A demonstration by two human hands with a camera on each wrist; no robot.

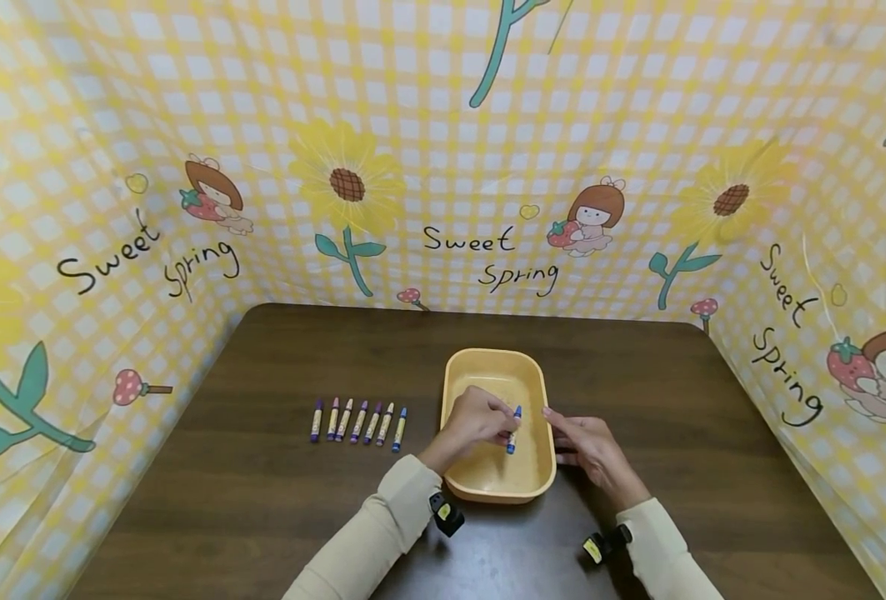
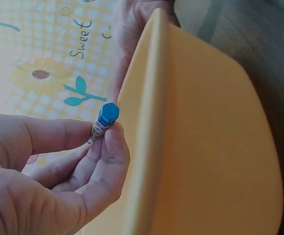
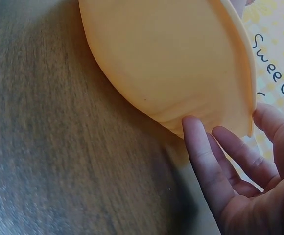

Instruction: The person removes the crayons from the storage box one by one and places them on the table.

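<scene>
A blue crayon [image 1: 513,442] with a pale wrapper is pinched between the thumb and fingers of my left hand [image 1: 478,417], over the inside of a yellow plastic basin [image 1: 494,357]. Its blue, six-sided end [image 2: 109,112] faces the camera in the left wrist view. At the basin's right side, my right hand [image 1: 591,448] touches it with thumb at the rim and extended fingers against the outer wall [image 3: 166,63]. To the left of the basin, several crayons in purple, pale and blue tones lie in a row, among them a blue one [image 1: 399,430].
The dark wooden table [image 1: 210,500] carries the basin and the crayon row. A yellow checked cloth [image 1: 427,150] with printed flowers and lettering encloses its back and sides. A small black camera [image 1: 446,513] sits on my left wrist, and another camera [image 1: 606,544] on my right.
</scene>
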